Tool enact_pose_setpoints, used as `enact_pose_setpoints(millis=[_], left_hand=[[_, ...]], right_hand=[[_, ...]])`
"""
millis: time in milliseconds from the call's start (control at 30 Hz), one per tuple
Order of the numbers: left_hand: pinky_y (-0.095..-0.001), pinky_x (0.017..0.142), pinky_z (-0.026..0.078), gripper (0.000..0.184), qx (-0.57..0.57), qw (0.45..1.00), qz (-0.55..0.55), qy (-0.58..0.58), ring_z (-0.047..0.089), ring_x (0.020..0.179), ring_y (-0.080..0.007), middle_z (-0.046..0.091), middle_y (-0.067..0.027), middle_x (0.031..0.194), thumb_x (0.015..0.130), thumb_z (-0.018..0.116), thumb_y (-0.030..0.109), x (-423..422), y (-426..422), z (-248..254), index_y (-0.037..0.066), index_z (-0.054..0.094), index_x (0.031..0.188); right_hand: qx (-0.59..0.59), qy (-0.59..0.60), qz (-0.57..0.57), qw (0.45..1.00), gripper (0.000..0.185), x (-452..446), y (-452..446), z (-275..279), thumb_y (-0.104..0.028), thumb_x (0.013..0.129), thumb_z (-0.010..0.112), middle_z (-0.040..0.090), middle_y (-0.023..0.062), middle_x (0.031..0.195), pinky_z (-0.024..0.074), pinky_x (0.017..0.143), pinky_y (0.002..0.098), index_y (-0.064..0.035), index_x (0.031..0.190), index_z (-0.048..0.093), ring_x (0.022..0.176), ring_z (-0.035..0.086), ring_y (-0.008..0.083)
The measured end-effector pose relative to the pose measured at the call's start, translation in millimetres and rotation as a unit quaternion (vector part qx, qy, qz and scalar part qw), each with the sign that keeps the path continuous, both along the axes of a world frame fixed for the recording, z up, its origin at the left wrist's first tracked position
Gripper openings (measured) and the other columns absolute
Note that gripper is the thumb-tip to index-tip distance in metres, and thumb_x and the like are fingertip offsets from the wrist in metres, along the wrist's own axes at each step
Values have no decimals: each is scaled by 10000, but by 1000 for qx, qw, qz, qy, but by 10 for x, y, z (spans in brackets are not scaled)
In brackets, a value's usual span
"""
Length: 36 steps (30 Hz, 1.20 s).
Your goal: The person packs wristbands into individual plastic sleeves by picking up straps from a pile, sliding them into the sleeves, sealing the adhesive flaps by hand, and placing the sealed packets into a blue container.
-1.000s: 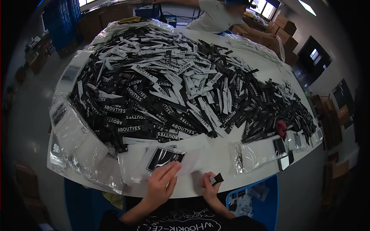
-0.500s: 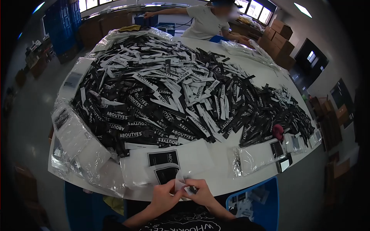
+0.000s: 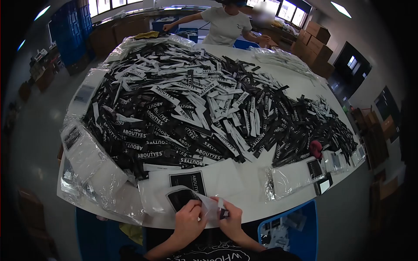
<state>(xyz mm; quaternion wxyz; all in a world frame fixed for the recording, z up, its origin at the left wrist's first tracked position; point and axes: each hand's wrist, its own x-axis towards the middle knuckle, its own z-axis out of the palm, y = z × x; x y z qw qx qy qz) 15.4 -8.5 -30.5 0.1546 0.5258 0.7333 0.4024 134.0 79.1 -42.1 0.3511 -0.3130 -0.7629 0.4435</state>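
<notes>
At the near table edge my left hand is closed on a translucent white plastic bag with a black printed panel. My right hand is closed too, at the bag's other side, with a small black-and-white piece between its fingers; what that piece is I cannot make out. Just beyond, flat white bags with a black ABOUTYES panel lie on the table. Behind them spreads a large heap of black and white ABOUTYES strips.
Clear-wrapped packs of bags line the left edge; another pack lies at right. A dark red object rests by the heap. Below the table are blue bins. Across the table stands another person. Cardboard boxes are stacked behind.
My hands have moved slightly apart, stretching the bag between them, with the right hand shifting right. The person opposite has straightened up and drawn an arm back.
</notes>
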Motion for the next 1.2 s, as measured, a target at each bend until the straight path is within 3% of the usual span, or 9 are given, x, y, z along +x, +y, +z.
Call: enact_pose_setpoints(millis=[167, 233, 367, 467, 600, 733, 867, 1033, 1200], left_hand=[[-356, 710, 480, 180, 142, 977, 155, 27, 610, 740, -303, 602, -77, 818, 612, 675, 51, 37, 49, 183, 44, 582, 766], [-385, 855, 428, 265, 257, 949, -13, 183, 601, 895, -252, 599, -65, 952, 606, 704, 98, -4, -72, 192, 92, 616, 856], [-441, 969, 295, 412, 329, 931, -142, 67, 560, 956, -232, 565, -66, 1045, 609, 744, 191, 113, -54, 176, 170, 604, 996], [-474, 929, 302, 732, 249, 952, -98, 151, 435, 1109, -298, 440, -117, 1210, 573, 780, 356, 154, 149, 300, 182, 459, 1207], [-430, 924, 331, 760, 198, 973, -110, -36, 402, 1113, -330, 425, -140, 1210, 553, 792, 254, 120, 180, 116, 147, 440, 1218], [-394, 865, 401, 631, 109, 990, -89, 26, 442, 1026, -305, 474, -111, 1138, 559, 799, 245, -31, 128, 82, 70, 530, 1101], [-403, 878, 399, 688, 52, 994, -100, 14, 444, 1012, -302, 474, -117, 1141, 569, 794, 259, -49, 147, 90, 76, 499, 1163], [-419, 903, 382, 801, 51, 993, -108, -23, 418, 1059, -313, 447, -135, 1190, 585, 787, 277, 68, 219, 92, 75, 416, 1265], [-441, 912, 368, 810, 130, 983, -123, 26, 404, 1073, -337, 411, -149, 1223, 588, 786, 288, 97, 195, 24, 124, 404, 1283]], right_hand=[[-36, -11, 29, 999, 268, 130, 56, 215, 37, 741, 568, 636, 112, 981, 429, 583, 204, 3, 1004, 604, 670, 556, 95], [-211, 112, 64, 969, 287, 187, 24, 211, 58, 716, 591, 601, 91, 891, 433, 677, 209, 15, 1000, 586, 755, 559, 97], [-284, 152, 60, 945, 196, 277, -62, 189, 16, 747, 613, 538, -5, 748, 392, 608, 187, -26, 933, 567, 658, 472, 38], [-324, 169, 28, 930, 151, 267, -5, 284, -4, 765, 606, 511, -21, 697, 375, 553, 185, -50, 869, 506, 607, 470, 38], [-362, 207, -12, 909, 145, 318, 65, 229, -33, 795, 577, 491, -16, 670, 338, 521, 188, -45, 885, 464, 588, 450, 39], [-95, 105, -38, 989, 166, 503, 469, 93, -62, 849, 494, 592, 79, 876, 424, 693, 231, 22, 977, 558, 775, 546, 133], [-156, 19, -73, 985, 209, 585, 571, 133, 0, 890, 435, 605, 133, 1037, 410, 881, 277, 26, 1047, 571, 999, 552, 180], [-263, 407, -29, 874, 231, 452, 376, 336, -133, 942, 396, 546, 219, 1109, 419, 919, 489, 9, 1117, 448, 1004, 561, 311], [-377, 221, 90, 895, 227, 285, 273, 215, -111, 930, 426, 539, 193, 1159, 387, 948, 402, 28, 1078, 526, 1072, 525, 269]])
